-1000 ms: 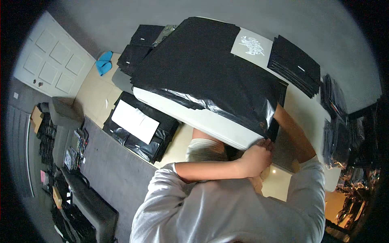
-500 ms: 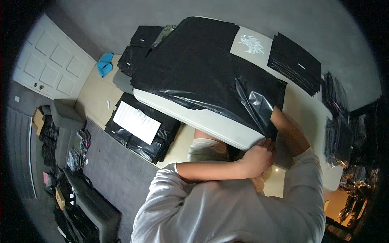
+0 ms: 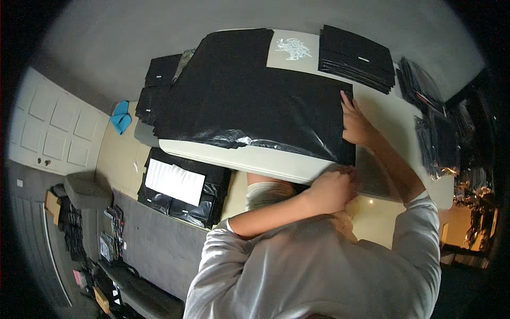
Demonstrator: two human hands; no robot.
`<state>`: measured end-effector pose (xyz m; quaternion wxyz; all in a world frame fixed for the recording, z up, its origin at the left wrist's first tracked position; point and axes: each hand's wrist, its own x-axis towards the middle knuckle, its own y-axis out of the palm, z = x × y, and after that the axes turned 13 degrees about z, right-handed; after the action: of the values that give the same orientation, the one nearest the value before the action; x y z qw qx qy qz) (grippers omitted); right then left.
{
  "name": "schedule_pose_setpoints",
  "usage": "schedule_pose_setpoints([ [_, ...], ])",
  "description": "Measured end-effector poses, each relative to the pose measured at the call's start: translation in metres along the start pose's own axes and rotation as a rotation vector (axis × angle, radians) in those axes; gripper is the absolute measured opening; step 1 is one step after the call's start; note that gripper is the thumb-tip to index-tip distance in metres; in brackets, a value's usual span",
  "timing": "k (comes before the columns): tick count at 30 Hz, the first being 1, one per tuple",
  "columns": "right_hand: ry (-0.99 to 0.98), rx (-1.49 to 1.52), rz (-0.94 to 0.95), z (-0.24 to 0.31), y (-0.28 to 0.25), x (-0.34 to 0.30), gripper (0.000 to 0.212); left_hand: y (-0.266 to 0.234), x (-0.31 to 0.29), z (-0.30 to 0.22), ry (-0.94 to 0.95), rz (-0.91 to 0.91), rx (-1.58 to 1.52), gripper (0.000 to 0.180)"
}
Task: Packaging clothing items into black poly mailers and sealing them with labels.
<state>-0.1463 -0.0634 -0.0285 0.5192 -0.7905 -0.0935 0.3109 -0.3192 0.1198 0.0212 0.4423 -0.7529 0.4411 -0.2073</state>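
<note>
A large black sheet (image 3: 249,101), matt with a shiny strip along its near edge, lies spread over the white table (image 3: 223,158). My right hand (image 3: 358,126) rests at the sheet's right edge, fingers stretched out and partly apart, holding nothing. By the sheet's near right corner, at the table's front edge, my left hand (image 3: 333,190) is closed with its fingers curled; what they hold, if anything, is hidden. Small white pieces (image 3: 293,49) lie in a loose pile beyond the sheet.
A stack of flat black pieces (image 3: 357,58) stands at the table's far right. Folded black items (image 3: 159,72) sit at the left. White papers (image 3: 175,183) lie on a black plastic-wrapped pile below the table's left side. Clear-wrapped black items (image 3: 438,141) stand at the right.
My right hand has moved up from under the lifted near right part of the sheet to its right edge. That part now lies flatter. My left hand stays near the corner. The view has shifted.
</note>
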Motion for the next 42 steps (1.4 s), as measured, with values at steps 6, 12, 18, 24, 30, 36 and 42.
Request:
schedule_pose_setpoints([
  [6,0.000,0.379,-0.100,-0.038,0.014,-0.080,0.071,-0.050,-0.007,0.064,0.091,-0.259,0.100,0.038],
  [12,0.118,0.606,-0.081,-0.089,0.034,-0.138,0.062,-0.101,-0.037,0.128,-0.143,-0.336,0.244,0.042],
  [18,0.264,0.435,-0.411,-0.033,-0.018,-0.105,0.055,-0.105,0.002,0.158,-0.159,-0.328,0.159,0.039],
  [24,0.014,0.438,-0.335,0.051,-0.022,-0.067,0.070,-0.086,0.048,0.188,-0.223,-0.257,0.214,0.047],
  [30,0.025,0.443,-0.256,0.046,-0.006,-0.076,0.075,-0.078,0.044,0.190,-0.281,-0.215,0.257,0.061],
  [36,0.091,0.394,-0.257,0.043,0.008,-0.082,0.075,-0.078,0.039,0.196,-0.394,-0.225,0.253,0.076],
  [42,0.159,0.504,-0.118,0.039,-0.039,-0.075,0.067,-0.091,0.044,0.199,-0.534,-0.186,0.290,0.084],
])
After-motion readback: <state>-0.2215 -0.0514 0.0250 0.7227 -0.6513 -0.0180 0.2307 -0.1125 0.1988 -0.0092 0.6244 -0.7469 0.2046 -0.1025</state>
